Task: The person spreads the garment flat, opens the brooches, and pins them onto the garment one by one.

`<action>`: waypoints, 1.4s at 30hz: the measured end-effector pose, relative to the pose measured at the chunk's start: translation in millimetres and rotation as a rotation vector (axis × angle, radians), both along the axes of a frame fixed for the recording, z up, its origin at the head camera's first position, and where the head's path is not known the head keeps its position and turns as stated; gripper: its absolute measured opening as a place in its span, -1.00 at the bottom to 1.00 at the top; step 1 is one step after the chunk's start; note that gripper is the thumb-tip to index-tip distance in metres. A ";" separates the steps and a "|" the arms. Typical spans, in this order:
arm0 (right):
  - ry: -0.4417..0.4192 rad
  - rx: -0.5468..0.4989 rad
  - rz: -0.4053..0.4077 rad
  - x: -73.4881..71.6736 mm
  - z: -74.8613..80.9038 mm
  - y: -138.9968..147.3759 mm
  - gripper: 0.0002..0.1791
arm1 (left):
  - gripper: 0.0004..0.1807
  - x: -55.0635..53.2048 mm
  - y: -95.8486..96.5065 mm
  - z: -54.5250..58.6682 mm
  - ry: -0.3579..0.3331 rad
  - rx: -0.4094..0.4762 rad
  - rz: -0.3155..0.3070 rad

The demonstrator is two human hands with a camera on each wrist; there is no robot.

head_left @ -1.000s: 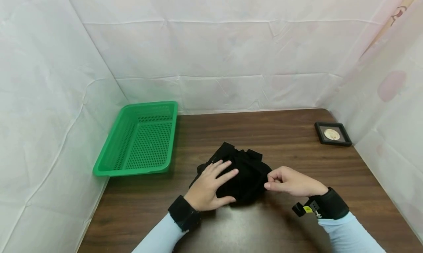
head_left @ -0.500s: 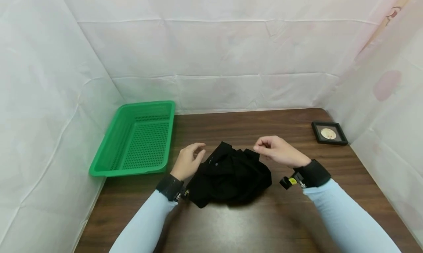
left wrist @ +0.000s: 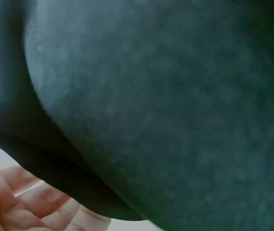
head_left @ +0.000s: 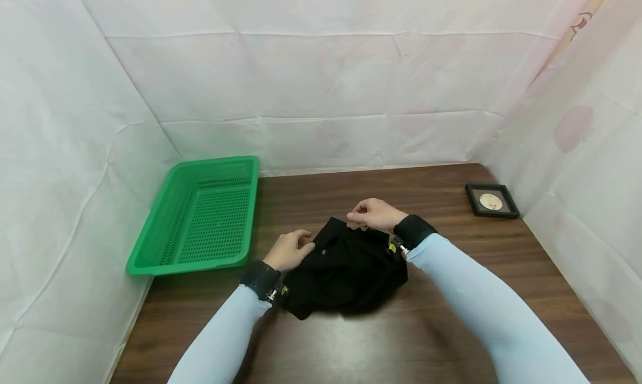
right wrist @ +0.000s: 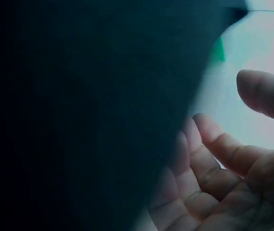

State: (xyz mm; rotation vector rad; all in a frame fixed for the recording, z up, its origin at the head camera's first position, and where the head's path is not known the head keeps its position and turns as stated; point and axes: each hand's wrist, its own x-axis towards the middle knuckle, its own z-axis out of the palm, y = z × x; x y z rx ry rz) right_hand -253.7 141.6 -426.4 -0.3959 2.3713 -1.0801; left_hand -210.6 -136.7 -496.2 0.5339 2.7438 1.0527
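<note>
A black garment (head_left: 346,272) with a small pale button lies bunched on the brown table (head_left: 341,350). My left hand (head_left: 289,251) is at its upper left edge, thumb tip close to the cloth, fingers loosely bent; whether they touch is unclear. Over the garment's far edge is my right hand (head_left: 376,214), fingers bent. In the right wrist view, the right thumb (right wrist: 262,91) stands apart from the fingers. Dark cloth (left wrist: 165,106) fills most of the left wrist view, with several left fingers (left wrist: 45,204) showing below it.
A green perforated basket (head_left: 254,205) stands at the back left, with nothing in it. At the far right lies a black square frame (head_left: 510,208) holding a pale round disc (head_left: 490,202). White sheeting (head_left: 321,144) walls the table at the back and both sides.
My left hand has lifted off the garment's middle and moved to its upper left edge. The right hand has gone from the garment's right side up and left to its far edge.
</note>
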 end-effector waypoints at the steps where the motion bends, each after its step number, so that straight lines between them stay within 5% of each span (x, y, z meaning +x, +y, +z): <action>1: -0.019 0.007 0.000 -1.2 -3.7 -3.2 -0.60 | -0.58 0.2 0.0 -1.3 -0.012 -0.011 -0.001; 8: -0.033 0.064 0.071 -5.8 -25.5 -17.1 -0.53 | -0.59 3.6 1.8 -4.6 -0.080 -0.083 -0.009; 17: -0.002 -0.033 0.116 -4.9 -36.1 -19.6 -0.76 | -0.90 4.7 -2.9 -9.3 0.006 -0.129 -0.053; 23: 0.059 -0.048 0.121 -5.0 -32.2 -17.6 -0.82 | -0.90 4.1 -4.9 -3.6 0.066 -0.104 -0.037; 34: 0.077 -0.173 0.086 12.3 8.0 -3.2 -0.83 | -0.92 5.2 -2.1 34.2 0.145 -0.035 -0.032; 42: 0.305 -0.162 0.116 26.6 48.3 3.9 -0.88 | -0.90 10.2 1.0 73.7 0.256 -0.003 -0.060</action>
